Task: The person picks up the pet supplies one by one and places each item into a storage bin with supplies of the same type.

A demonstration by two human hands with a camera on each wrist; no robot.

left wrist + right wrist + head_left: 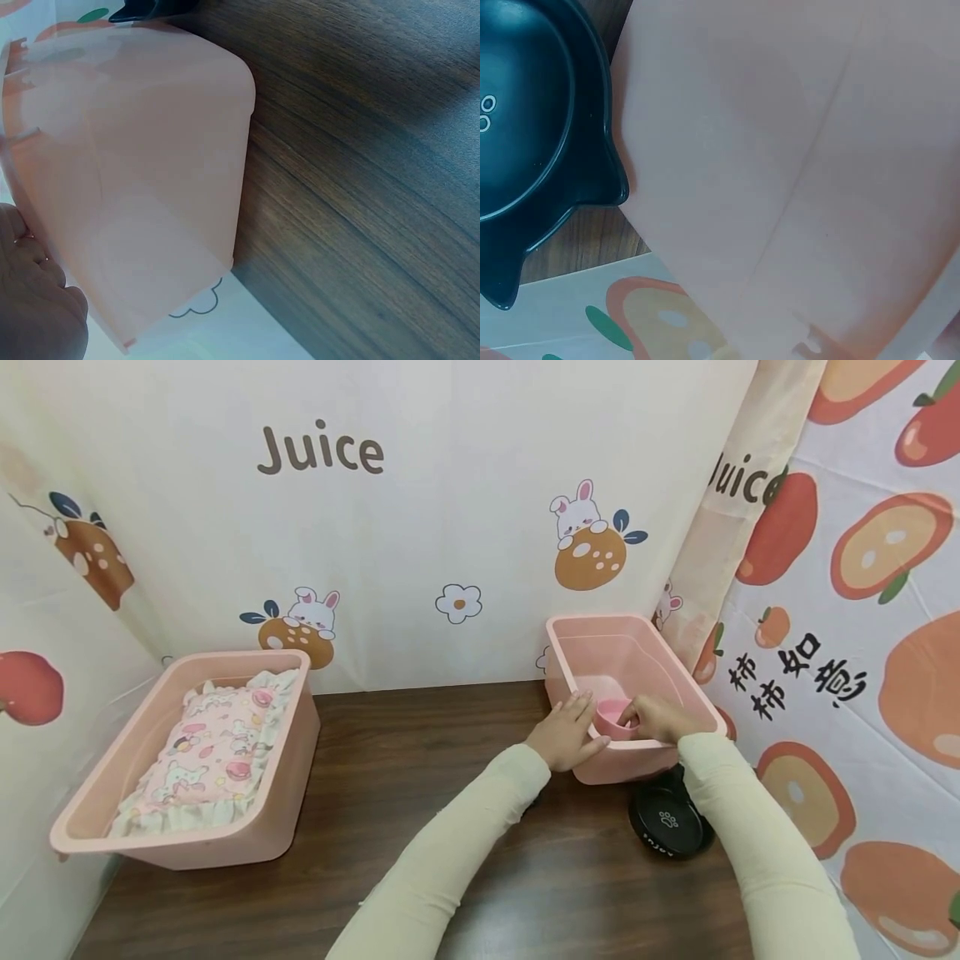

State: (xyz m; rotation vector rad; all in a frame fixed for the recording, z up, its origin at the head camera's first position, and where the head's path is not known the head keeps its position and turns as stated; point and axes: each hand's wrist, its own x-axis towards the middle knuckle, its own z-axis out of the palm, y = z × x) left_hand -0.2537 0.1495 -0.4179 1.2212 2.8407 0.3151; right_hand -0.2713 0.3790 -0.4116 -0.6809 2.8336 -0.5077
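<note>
While the right hand (662,718) pinches the pink bowl (608,727) inside the right-side bin (622,765) and the left hand (564,734) rests straightened fingers (575,708) on its rim, a slack pinch could let the bowl tip.

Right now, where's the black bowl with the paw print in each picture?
Head: the black bowl is lower right, partly behind the right sleeve.
Left wrist: probably the dark piece cut off at the top edge, left of middle.
Right wrist: at the left edge, partly cut off.
Shared landmark: the pink bin beside it.
</note>
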